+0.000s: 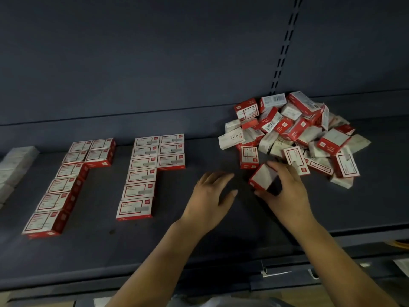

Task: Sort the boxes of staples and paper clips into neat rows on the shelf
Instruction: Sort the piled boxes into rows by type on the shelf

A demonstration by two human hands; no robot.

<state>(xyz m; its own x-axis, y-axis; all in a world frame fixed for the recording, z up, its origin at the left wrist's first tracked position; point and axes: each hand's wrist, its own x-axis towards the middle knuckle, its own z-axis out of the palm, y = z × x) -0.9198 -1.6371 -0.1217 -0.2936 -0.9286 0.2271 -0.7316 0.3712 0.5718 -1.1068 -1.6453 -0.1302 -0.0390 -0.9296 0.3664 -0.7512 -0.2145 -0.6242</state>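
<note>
A loose heap of red-and-white boxes (294, 134) lies at the right of the dark shelf (155, 240). My right hand (285, 191) grips one red-and-white box (262, 177) just in front of the heap, thumb under its near end. My left hand (212, 196) hovers over the shelf beside it, fingers relaxed and holding nothing. Two neat double rows of red-and-white boxes stand to the left: the middle rows (148, 171) and the left rows (66, 185).
A row of white boxes (15, 167) runs along the far left edge. The shelf's back panel (155, 63) rises behind, with a slotted upright (285, 45). A metal label holder (276, 272) sits on the front lip.
</note>
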